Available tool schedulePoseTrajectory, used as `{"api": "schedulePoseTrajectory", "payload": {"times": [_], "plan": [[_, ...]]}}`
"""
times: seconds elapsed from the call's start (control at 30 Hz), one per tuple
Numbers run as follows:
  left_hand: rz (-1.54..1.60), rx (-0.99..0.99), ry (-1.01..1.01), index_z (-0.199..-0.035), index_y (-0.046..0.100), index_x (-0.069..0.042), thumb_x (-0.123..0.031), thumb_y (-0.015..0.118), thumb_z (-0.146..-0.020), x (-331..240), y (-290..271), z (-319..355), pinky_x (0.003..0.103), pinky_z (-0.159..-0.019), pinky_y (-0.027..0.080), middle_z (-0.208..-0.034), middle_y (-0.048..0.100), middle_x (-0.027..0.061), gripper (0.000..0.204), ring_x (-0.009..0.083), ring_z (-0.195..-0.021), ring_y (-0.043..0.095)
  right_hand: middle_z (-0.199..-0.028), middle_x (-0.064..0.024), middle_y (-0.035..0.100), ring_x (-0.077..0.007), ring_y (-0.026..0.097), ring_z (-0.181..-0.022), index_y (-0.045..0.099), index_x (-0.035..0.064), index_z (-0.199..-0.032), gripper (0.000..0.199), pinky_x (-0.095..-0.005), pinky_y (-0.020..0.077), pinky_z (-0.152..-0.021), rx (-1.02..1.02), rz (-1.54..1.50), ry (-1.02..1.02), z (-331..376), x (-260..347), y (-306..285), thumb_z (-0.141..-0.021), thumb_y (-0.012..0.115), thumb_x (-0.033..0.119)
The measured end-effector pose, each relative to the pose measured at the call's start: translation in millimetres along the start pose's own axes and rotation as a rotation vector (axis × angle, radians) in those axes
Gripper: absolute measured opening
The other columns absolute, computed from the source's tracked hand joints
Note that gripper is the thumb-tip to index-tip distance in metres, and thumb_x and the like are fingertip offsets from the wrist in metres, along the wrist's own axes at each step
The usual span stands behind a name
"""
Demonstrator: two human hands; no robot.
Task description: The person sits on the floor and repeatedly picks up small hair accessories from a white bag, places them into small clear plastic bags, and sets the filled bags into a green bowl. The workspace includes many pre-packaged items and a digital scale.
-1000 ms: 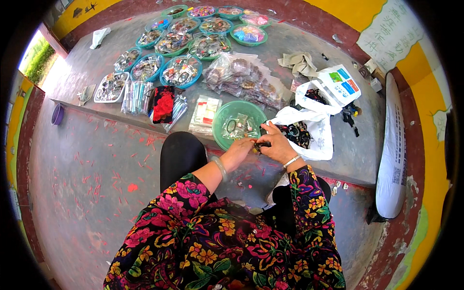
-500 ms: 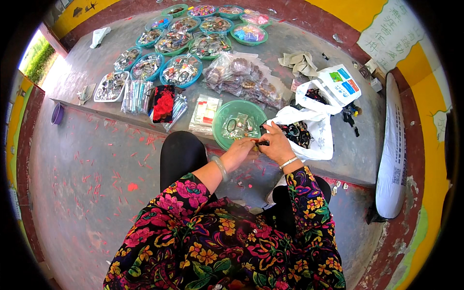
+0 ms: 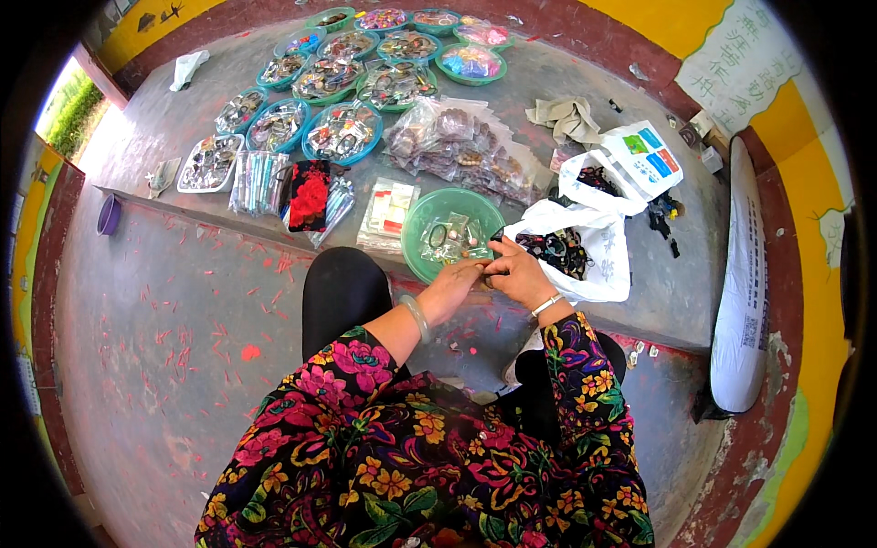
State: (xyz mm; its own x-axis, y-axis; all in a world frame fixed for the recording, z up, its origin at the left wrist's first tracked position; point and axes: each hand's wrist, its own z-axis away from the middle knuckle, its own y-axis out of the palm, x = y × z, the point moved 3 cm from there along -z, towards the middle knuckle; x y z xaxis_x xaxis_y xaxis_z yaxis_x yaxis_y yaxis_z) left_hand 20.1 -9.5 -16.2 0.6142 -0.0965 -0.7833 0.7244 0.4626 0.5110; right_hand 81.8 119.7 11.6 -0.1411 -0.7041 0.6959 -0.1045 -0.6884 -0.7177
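Observation:
My left hand (image 3: 449,289), a pale bangle on its wrist, is closed just in front of the green basin (image 3: 413,212). Fingertip to fingertip with it is my right hand (image 3: 522,277), also closed, wearing a light bracelet. Whatever is pinched between them is small and mostly hidden by the fingers. Inside the basin lie several clear packets (image 3: 454,239), one with a dark ring-shaped piece in it. A white plastic bag (image 3: 610,258) stands gaping just right of my right hand, filled with tangled black pieces (image 3: 559,253) that look like cords or bands.
Left of the basin lie flat packets (image 3: 388,212) and a black-and-red floral pouch (image 3: 309,196). Beyond are a heap of bagged beads (image 3: 466,151) and several basins of small goods (image 3: 343,133). A second white bag (image 3: 638,164) lies behind. The raised ledge's edge runs before me.
My right hand's fingers have shifted slightly and curled nearer the left fingertips. The dark piece that showed between my hands is now mostly covered.

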Motion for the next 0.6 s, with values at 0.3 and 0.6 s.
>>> {"api": "schedulePoseTrajectory", "payload": {"times": [0.3, 0.6], "plan": [[0.097, -0.035, 0.042, -0.117, 0.047, -0.005, -0.021, 0.035, -0.093, 4.3, -7.6, -6.3, 0.031, -0.079, 0.049, -0.109, 0.052, 0.0075, 0.032, 0.0160, -0.095, 0.054, -0.128, -0.0181, 0.042, -0.0398, 0.029, -0.124, 0.065, 0.0131, -0.087, 0.026, -0.0396, 0.0276, -0.102, -0.015, -0.034, 0.019, 0.6, 7.3, -8.7, -0.062, 0.058, 0.010], [0.029, -0.016, 0.081, -0.115, 0.048, -0.004, -0.018, 0.035, -0.092, 4.9, -5.4, -4.8, 0.031, -0.078, 0.050, -0.108, 0.052, 0.0061, 0.030, 0.0152, -0.095, 0.053, -0.130, -0.0209, 0.038, -0.0418, 0.025, -0.125, 0.065, 0.0125, -0.088, 0.029, -0.0420, 0.0244, -0.103, 0.047, 0.117, -0.008, 0.5, 7.2, -4.6, -0.059, 0.061, 0.011]]}}
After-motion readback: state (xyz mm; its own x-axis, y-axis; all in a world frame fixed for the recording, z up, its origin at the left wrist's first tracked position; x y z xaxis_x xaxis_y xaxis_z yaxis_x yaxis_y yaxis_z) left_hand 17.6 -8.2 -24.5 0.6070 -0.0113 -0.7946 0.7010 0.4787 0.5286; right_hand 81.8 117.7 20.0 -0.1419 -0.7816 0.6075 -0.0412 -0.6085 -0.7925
